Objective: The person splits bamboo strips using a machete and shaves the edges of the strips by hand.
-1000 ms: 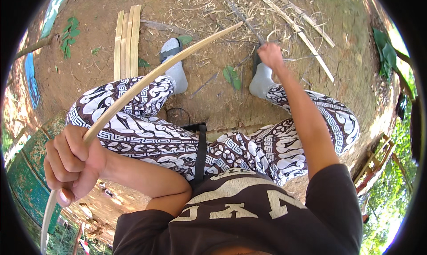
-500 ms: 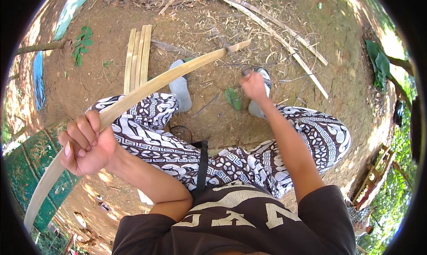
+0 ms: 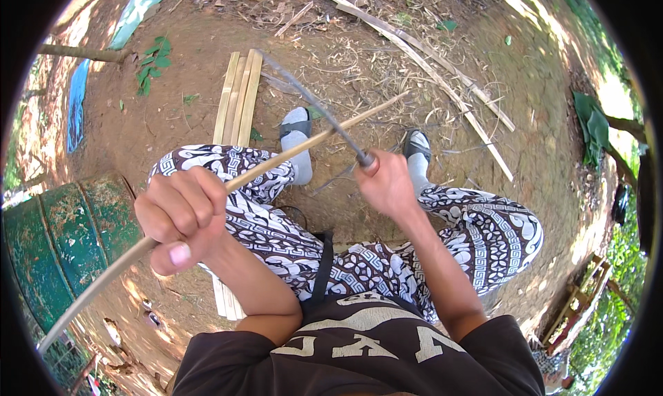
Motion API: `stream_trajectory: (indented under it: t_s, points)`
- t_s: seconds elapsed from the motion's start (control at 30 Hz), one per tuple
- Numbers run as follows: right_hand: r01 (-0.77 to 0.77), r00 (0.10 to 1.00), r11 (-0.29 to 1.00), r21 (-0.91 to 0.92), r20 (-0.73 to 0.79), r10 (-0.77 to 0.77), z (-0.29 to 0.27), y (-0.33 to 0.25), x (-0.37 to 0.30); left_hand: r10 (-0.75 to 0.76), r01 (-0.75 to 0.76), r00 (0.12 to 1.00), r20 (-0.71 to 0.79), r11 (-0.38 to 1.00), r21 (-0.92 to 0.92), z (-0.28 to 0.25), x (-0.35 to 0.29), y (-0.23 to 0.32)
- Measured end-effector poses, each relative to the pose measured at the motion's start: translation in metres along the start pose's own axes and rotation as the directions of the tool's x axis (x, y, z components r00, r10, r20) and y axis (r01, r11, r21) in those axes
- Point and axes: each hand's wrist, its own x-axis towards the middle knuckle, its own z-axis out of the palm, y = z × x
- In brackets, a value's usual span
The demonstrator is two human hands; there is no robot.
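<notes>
My left hand (image 3: 183,216) is closed in a fist round a long, pale strip (image 3: 273,162) that looks like split bamboo. The strip runs from the lower left up to the far middle, its narrow edge turned toward me. In my right hand (image 3: 390,187) is the dark handle of a long-bladed knife (image 3: 304,91), the fingers wrapped round it. Its thin grey blade points up and left and crosses the strip; whether the two touch I cannot tell. Beyond my left knee lies a row of several short, flat strips (image 3: 239,99) on the ground.
Two long strips (image 3: 442,82) lie at the far right among scattered shavings (image 3: 380,64). A rusty green metal drum (image 3: 59,237) is at my left. My sandalled feet (image 3: 297,137) rest on bare dirt below the blade. More pale pieces (image 3: 228,299) show behind my left forearm.
The strip has turned from its broad face to its narrow edge, and my left fist has rolled over with it. My right hand has come nearer and left, the blade now swung up-left.
</notes>
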Motion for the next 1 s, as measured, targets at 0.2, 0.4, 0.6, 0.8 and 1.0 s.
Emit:
stream_trajectory:
  t_s: [0.2,0.4,0.6,0.8,1.0]
  points:
    - [-0.16,0.978,0.986,-0.037,-0.14,0.153,0.016,0.071,0.027,-0.064,0.08,0.977,0.205,0.995,-0.066,-0.003,0.003,0.003]
    - [-0.029,0.99,0.998,0.048,-0.135,0.035,0.02,0.015,-0.008,-0.072,0.111,0.929,0.363,0.99,-0.09,-0.002,0.01,0.001]
    - [-0.104,0.978,0.994,-0.023,-0.186,0.098,0.027,0.088,0.013,-0.064,0.156,0.861,0.505,0.978,-0.141,-0.005,0.011,-0.001]
    - [-0.106,0.988,0.994,0.031,-0.11,0.108,0.027,0.051,-0.011,-0.032,0.175,0.788,0.614,0.969,-0.173,-0.003,0.017,-0.007]
    - [-0.2,0.969,0.979,0.052,-0.139,0.205,0.037,0.086,-0.007,0.036,0.231,0.704,0.709,0.933,-0.277,-0.005,0.01,-0.014]
